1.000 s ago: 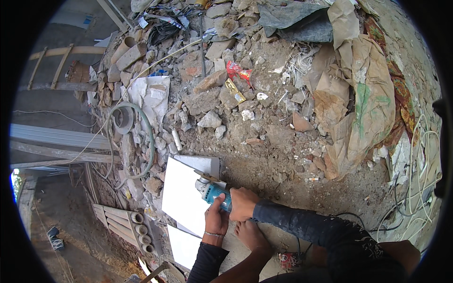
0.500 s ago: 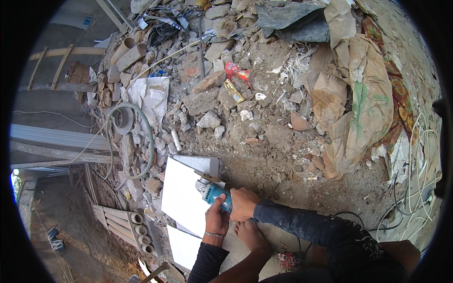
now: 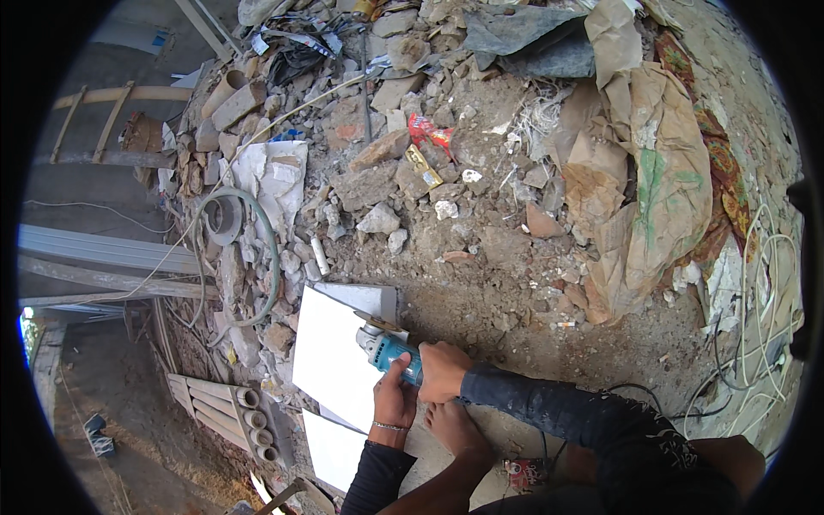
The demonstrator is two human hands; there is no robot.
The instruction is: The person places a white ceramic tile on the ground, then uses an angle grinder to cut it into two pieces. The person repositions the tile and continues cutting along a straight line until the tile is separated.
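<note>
Both my hands hold a teal angle grinder with a grey metal head. Its thin round disc sits over the right edge of a white tile-like panel; whether it touches the panel I cannot tell. My right hand is wrapped round the rear of the body. From below, my left hand grips it with the thumb along the side. A second white panel lies nearer, below the first. My bare foot is just under the right hand, by the panels.
Broken stones and rubble cover the ground ahead. Crumpled brown paper lies at right, with white cables beyond it. A green hose curves at left. Several pipes lie at lower left. A dark cord runs near my right forearm.
</note>
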